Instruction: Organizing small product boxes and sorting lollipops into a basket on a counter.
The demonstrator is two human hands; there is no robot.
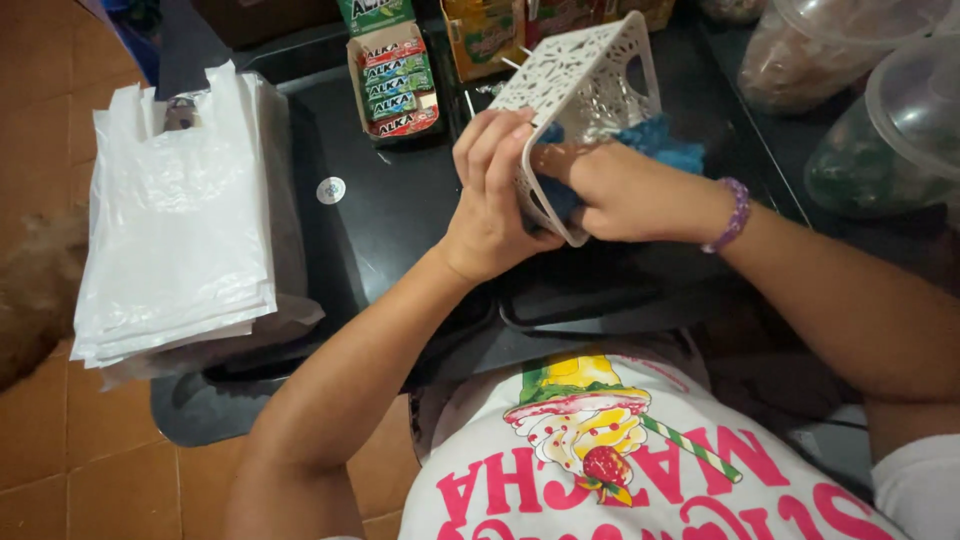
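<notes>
A white perforated plastic basket is tilted on its side above a black counter. My left hand grips the basket's near wall, fingers curled over its rim. My right hand reaches into the basket and presses a blue cloth against the inside. Part of the cloth bulges out on the right of the basket. A purple bead bracelet circles my right wrist.
A stack of white plastic bags lies at the counter's left end. An open carton of small candy packs stands behind the basket, with more boxes beside it. Clear lidded tubs sit at the right. Orange tiled floor lies below.
</notes>
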